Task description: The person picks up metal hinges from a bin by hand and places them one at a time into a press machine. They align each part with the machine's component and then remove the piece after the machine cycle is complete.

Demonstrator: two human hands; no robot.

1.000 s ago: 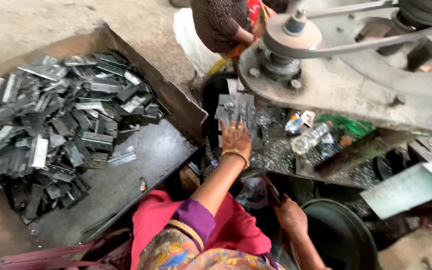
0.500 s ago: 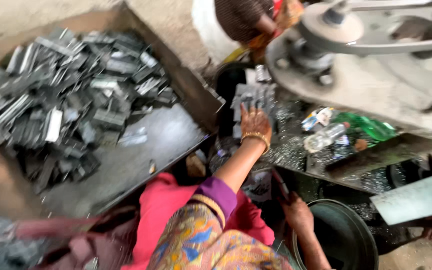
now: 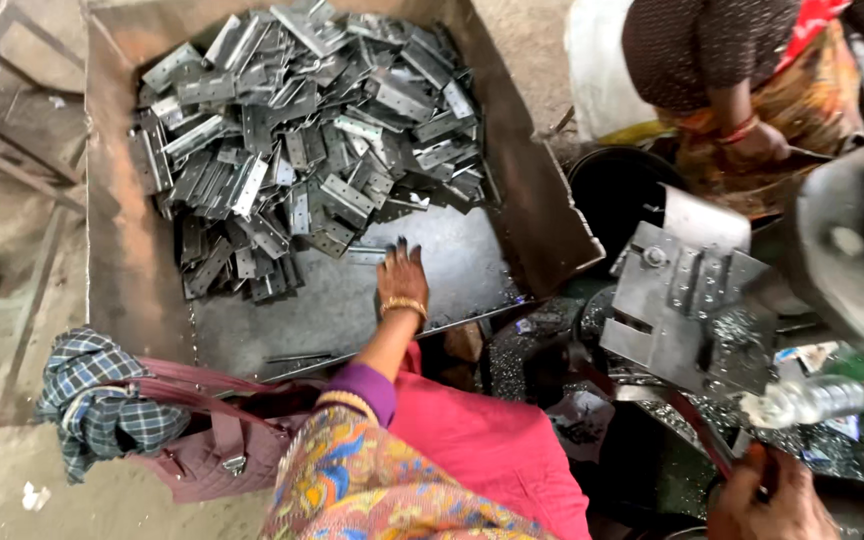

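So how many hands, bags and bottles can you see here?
Hands: 3 (left hand, right hand, co-worker's hand)
Bags: 1 (maroon bag)
Bottles: 1 (plastic bottle)
Total: 5

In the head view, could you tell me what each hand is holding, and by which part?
The left hand holds nothing: it lies flat on the bare tray floor, below the heap of metal hinges. The right hand wraps a thin dark handle, only partly visible.
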